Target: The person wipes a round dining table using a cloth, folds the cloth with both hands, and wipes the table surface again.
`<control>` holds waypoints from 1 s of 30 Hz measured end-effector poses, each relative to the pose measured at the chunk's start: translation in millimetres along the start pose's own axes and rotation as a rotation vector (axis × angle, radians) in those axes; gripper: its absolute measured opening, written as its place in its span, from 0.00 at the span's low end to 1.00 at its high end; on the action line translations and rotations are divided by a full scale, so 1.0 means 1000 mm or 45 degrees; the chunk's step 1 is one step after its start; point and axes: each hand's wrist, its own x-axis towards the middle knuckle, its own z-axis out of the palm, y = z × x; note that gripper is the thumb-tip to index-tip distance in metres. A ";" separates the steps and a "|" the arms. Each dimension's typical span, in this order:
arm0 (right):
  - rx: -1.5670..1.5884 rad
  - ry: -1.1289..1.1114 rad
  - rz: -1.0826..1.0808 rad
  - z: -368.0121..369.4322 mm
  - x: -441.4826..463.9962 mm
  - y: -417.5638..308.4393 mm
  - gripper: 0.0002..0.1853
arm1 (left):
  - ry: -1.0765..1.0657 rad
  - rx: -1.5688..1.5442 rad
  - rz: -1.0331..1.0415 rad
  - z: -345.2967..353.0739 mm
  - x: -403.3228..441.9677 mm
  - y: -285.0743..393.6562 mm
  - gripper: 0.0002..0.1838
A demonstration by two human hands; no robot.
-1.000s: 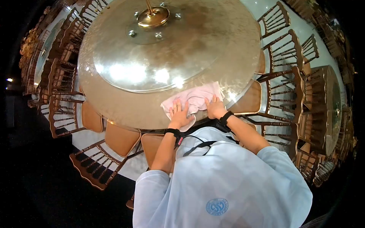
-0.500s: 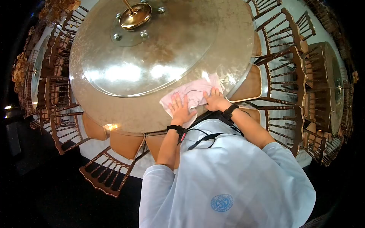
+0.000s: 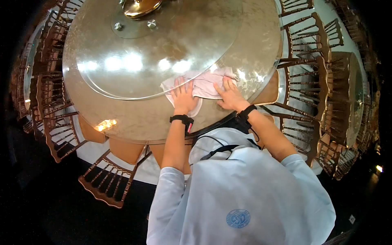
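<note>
A pink cloth (image 3: 206,87) lies spread and creased on the round table (image 3: 134,118), where it meets the curved edge of the glass turntable (image 3: 134,81). Whether the cloth lies over or under that edge, I cannot tell. My left hand (image 3: 184,99) rests flat on the cloth's left part, fingers spread and pointing away from me. On its right part lies my right hand (image 3: 230,96), also flat with the fingers apart. Both wrists wear black bands.
A gold stand base (image 3: 141,6) with round metal fittings (image 3: 151,24) sits at the turntable's middle. Wooden chairs with tan seats (image 3: 267,90) ring the table, one chair back (image 3: 107,179) near my left side. Another round table (image 3: 347,98) stands at far right.
Both hands have pushed the cloth away from me, from the table's near rim to the turntable's edge. My view has tilted down a little, so the gold stand sits higher.
</note>
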 end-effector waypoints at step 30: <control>-0.165 0.262 -0.295 -0.033 0.080 0.005 0.42 | 0.261 0.112 -0.113 0.005 0.017 -0.001 0.39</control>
